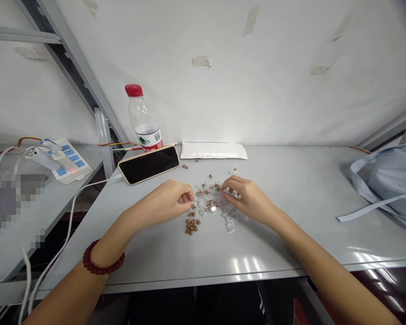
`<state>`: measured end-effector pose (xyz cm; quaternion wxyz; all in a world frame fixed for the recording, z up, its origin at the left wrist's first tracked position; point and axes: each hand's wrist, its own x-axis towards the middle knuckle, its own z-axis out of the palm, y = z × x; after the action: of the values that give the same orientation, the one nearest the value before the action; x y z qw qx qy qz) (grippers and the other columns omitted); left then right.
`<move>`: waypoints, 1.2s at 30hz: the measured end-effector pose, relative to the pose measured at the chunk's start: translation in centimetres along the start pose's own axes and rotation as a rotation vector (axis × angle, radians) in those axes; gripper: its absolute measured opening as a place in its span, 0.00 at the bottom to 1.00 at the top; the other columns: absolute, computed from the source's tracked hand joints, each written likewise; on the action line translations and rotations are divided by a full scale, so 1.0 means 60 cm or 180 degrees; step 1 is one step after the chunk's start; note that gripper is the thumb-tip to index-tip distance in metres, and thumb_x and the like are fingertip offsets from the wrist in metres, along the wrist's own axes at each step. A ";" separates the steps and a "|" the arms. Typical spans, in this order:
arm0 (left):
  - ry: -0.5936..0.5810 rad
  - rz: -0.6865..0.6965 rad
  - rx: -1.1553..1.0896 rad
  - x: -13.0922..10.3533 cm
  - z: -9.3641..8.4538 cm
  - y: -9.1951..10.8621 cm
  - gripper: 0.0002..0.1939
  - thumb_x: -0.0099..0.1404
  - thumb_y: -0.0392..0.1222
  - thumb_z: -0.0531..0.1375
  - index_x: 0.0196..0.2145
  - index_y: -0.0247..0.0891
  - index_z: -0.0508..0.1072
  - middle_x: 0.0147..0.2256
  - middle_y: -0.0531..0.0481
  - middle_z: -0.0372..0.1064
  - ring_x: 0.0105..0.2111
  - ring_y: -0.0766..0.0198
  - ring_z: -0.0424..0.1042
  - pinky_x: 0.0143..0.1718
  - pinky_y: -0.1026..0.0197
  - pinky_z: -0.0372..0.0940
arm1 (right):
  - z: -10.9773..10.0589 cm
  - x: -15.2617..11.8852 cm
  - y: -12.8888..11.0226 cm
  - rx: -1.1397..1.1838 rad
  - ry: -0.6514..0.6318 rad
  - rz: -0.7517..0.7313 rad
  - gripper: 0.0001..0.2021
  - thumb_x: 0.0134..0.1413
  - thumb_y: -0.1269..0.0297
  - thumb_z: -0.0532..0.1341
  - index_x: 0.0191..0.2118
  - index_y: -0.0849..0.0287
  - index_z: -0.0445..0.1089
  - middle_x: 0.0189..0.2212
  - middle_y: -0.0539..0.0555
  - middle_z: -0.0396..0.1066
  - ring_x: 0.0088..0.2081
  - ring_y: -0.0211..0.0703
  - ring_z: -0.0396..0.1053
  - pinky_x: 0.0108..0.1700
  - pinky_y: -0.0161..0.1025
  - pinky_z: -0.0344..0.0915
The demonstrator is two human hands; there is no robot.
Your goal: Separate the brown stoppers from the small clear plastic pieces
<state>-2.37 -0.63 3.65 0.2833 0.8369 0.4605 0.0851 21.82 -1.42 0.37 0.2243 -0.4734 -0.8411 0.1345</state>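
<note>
My left hand is closed, thumb against curled fingers, at the left side of a loose pile of small clear plastic pieces and brown-copper bits. Whatever it may hold is hidden; a tiny brown bit lies just under its fingertips. On the pile's right side, my right hand pinches a small brown piece between thumb and index finger. Crumpled clear plastic lies under that palm. Closer to me sits a small cluster of brown, wedge-like pieces.
Behind my left hand, a phone leans by a red-capped bottle. A flat white packet lies against the wall. At left are a power strip and white cables; a light-blue fabric bag rests at right.
</note>
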 end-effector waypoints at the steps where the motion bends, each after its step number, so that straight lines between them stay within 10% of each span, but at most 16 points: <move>1: -0.0146 -0.0019 -0.0016 0.000 0.001 0.000 0.07 0.56 0.36 0.53 0.27 0.38 0.72 0.24 0.54 0.70 0.25 0.66 0.68 0.26 0.66 0.60 | 0.000 0.000 0.002 -0.0018 -0.0095 0.0024 0.07 0.57 0.69 0.56 0.38 0.61 0.71 0.35 0.57 0.70 0.31 0.39 0.68 0.32 0.37 0.62; 22: -0.0020 -0.0006 -0.0364 0.003 0.017 0.008 0.08 0.56 0.37 0.52 0.28 0.38 0.71 0.26 0.53 0.70 0.25 0.67 0.66 0.26 0.66 0.61 | -0.088 -0.015 0.068 -0.0026 -0.1316 0.1510 0.12 0.44 0.67 0.59 0.38 0.56 0.71 0.38 0.55 0.71 0.37 0.46 0.70 0.34 0.39 0.65; 36: 0.0523 0.0088 -0.1029 0.004 0.027 0.032 0.06 0.58 0.38 0.56 0.28 0.38 0.73 0.31 0.51 0.74 0.28 0.66 0.71 0.30 0.65 0.67 | -0.074 -0.007 0.055 -0.0097 -0.0883 0.1299 0.04 0.42 0.69 0.57 0.24 0.57 0.68 0.24 0.52 0.70 0.24 0.40 0.65 0.23 0.36 0.58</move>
<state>-0.19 -1.86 3.31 0.3744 0.7770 0.4509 0.2299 26.64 -0.01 2.66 0.0677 -0.6137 -0.7528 0.2281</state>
